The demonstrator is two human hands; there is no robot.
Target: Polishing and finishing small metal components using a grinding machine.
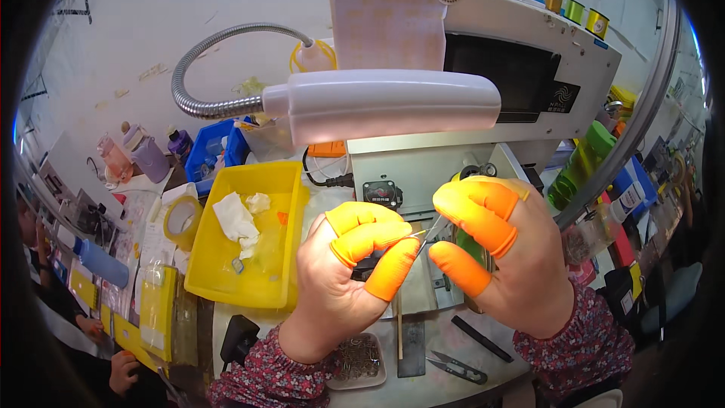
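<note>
My left hand point(332, 287), with orange finger cots on its thumb and fingers, pinches a thin wire-like piece point(418, 233) at its fingertips. Opposite it, my right hand point(521, 257) also wears orange cots. Its fingers are curled around a slim metal piece point(433, 227) that reaches toward the left fingertips. The two hands are close together above the bench, under a lamp point(393, 102). What these slim pieces are is too small to make out, and their far ends are hidden by my fingers.
A yellow bin point(302, 204) with crumpled tissue stands left of my hands. Below them are a white dish point(379, 383) of small metal parts, thread snips point(458, 368) and a black stick point(482, 338). A grey-white machine point(604, 68) stands behind. Another person's hand point(123, 372) shows far left.
</note>
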